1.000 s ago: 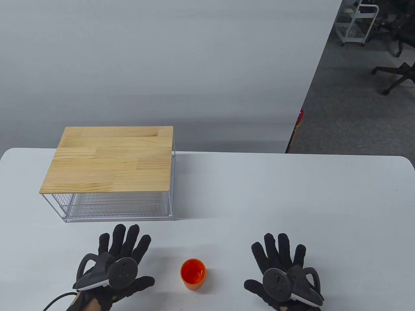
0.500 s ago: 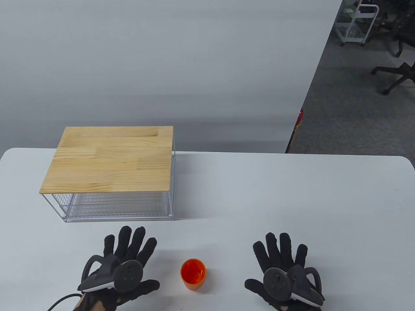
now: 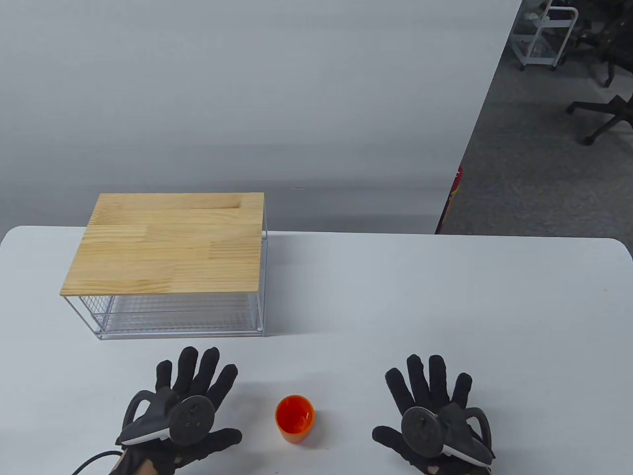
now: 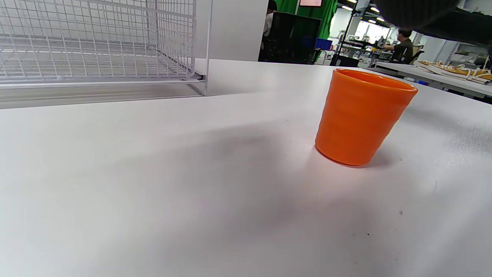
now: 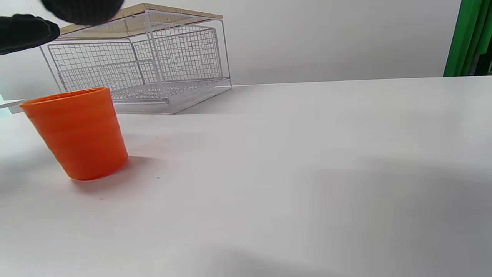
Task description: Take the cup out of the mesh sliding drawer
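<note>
An orange cup stands upright on the white table near the front edge, between my two hands; it also shows in the left wrist view and in the right wrist view. The white mesh sliding drawer sits pushed in under a wooden top at the left, with nothing visible inside. My left hand lies flat and spread, left of the cup and apart from it. My right hand lies flat and spread, right of the cup. Both hold nothing.
A grey partition wall stands behind the table. Office floor with a white cart and a chair base lies beyond the table's right side.
My left hand has shifted a little to the right and slightly back. The right hand, the cup and the drawer have barely moved.
</note>
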Demonstrator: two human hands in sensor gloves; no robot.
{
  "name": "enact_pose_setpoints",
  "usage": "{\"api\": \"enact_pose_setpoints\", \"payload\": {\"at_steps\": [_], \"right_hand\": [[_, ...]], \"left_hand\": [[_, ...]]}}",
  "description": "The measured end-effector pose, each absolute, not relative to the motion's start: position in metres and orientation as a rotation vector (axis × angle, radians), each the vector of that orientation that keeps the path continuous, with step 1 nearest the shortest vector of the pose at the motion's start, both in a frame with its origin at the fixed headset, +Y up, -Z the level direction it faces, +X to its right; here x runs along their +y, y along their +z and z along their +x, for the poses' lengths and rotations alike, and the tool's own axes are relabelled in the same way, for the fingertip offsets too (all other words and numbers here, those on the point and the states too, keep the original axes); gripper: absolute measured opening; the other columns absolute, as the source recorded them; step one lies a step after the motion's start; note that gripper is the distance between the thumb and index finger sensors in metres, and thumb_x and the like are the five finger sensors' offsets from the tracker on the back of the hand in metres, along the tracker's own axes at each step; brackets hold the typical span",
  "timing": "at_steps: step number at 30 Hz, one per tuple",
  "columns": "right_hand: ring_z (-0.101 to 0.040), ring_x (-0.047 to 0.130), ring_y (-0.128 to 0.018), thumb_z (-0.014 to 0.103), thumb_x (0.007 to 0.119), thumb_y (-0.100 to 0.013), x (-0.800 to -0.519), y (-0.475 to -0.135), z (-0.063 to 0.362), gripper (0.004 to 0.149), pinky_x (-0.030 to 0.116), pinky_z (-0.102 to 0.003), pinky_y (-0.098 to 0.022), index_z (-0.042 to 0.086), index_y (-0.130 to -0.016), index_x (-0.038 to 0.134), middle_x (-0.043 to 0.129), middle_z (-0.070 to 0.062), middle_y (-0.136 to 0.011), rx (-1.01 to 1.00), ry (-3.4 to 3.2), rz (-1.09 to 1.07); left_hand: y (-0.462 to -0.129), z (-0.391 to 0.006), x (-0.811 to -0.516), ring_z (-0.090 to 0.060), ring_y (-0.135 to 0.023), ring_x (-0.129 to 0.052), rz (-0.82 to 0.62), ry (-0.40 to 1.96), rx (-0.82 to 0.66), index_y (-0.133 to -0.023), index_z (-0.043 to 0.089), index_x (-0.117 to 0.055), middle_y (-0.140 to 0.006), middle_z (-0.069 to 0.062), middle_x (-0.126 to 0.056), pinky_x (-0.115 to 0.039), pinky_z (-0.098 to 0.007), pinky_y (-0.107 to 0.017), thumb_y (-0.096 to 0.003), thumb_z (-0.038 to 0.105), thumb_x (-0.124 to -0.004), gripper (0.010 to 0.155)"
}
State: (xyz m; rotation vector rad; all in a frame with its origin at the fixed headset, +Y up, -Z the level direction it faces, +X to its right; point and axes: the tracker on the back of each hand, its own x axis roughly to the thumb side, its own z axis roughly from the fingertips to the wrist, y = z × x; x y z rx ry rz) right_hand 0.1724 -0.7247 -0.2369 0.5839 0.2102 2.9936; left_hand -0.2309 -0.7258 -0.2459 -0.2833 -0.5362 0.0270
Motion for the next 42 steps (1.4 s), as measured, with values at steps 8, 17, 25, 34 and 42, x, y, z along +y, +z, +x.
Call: {"api": "enact_pose_setpoints", "payload": {"at_steps": [8,17,25,34,42], "right_hand": [[-0.062,-0.007,-0.094,0.076,0.052,-0.047,-0.7242,-0.2376,0.1738,0.097,0.001,-0.086,-0.050,0.015,-0.114,0.017,0.005,-0.032,-0.118,0.201,2.991,0.575],[-0.062,-0.006,-0.094,0.076,0.052,-0.047,-0.7243,-0.2378,0.1730,0.098,0.001,-0.086,-0.049,0.014,-0.114,0.014,0.004,-0.032,-0.117,0.207,2.992,0.585],[-0.062,-0.006,-0.094,0.076,0.052,-0.047,-0.7245,-0.2383,0.1736,0.098,0.001,-0.086,-0.049,0.015,-0.114,0.015,0.004,-0.032,-0.118,0.214,2.992,0.579],[-0.062,-0.008,-0.094,0.076,0.052,-0.047,-0.7249,-0.2389,0.1729,0.098,0.000,-0.086,-0.048,0.014,-0.114,0.015,0.004,-0.032,-0.118,0.228,3.001,0.580],[-0.062,-0.006,-0.094,0.076,0.052,-0.047,-0.7256,-0.2394,0.1721,0.098,0.000,-0.086,-0.048,0.014,-0.113,0.014,0.004,-0.032,-0.117,0.234,3.005,0.581]], "left_hand": [[-0.2465,-0.2312,-0.7277,-0.066,-0.095,0.010,-0.293,0.051,-0.537,-0.113,0.017,0.000,-0.112,-0.027,0.012,-0.001,-0.084,-0.053,-0.0496,0.079,-0.052,0.103],[-0.2465,-0.2310,-0.7283,-0.066,-0.094,0.011,-0.301,0.033,-0.529,-0.113,0.018,0.001,-0.111,-0.027,0.012,0.000,-0.084,-0.052,-0.0498,0.079,-0.052,0.103],[-0.2463,-0.2297,-0.7292,-0.066,-0.094,0.011,-0.309,0.031,-0.531,-0.112,0.018,0.002,-0.111,-0.027,0.013,0.000,-0.084,-0.052,-0.0497,0.079,-0.052,0.102],[-0.2464,-0.2295,-0.7293,-0.066,-0.094,0.011,-0.316,0.016,-0.523,-0.112,0.018,0.003,-0.111,-0.027,0.013,0.000,-0.084,-0.052,-0.0498,0.079,-0.051,0.102],[-0.2454,-0.2287,-0.7286,-0.066,-0.094,0.011,-0.309,0.032,-0.539,-0.112,0.019,0.002,-0.111,-0.027,0.013,0.000,-0.084,-0.052,-0.0497,0.079,-0.052,0.102]]}}
